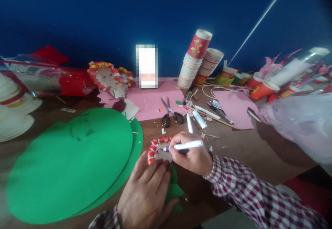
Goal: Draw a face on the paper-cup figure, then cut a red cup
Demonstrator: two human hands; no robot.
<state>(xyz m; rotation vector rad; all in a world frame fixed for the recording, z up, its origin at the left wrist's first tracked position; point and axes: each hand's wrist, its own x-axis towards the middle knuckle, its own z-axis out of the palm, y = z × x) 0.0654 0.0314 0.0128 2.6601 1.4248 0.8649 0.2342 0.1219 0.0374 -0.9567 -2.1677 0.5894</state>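
Observation:
In my right hand [193, 158] is a white marker pen [188, 145], its tip on the pale round face of a small paper flower [161, 155]. A short dark curved line shows on that face beside the tip. Curled red pieces ring the flower's edge; its right side is partly hidden by my right fingers. My left hand [145, 192] lies with outstretched fingers over the flower's lower edge, pressing it to the table. Green paper leaves [174, 184] stick out below the flower, partly under my left hand.
Large green paper ovals [77, 163] cover the left side. Black-handled scissors [169, 113] lie beyond the flower, near a glue stick [199, 119] and pink paper [153, 101]. Stacked paper cups [193, 61] lean against the blue wall. Finished-looking flowers [103, 78] stand at the back left.

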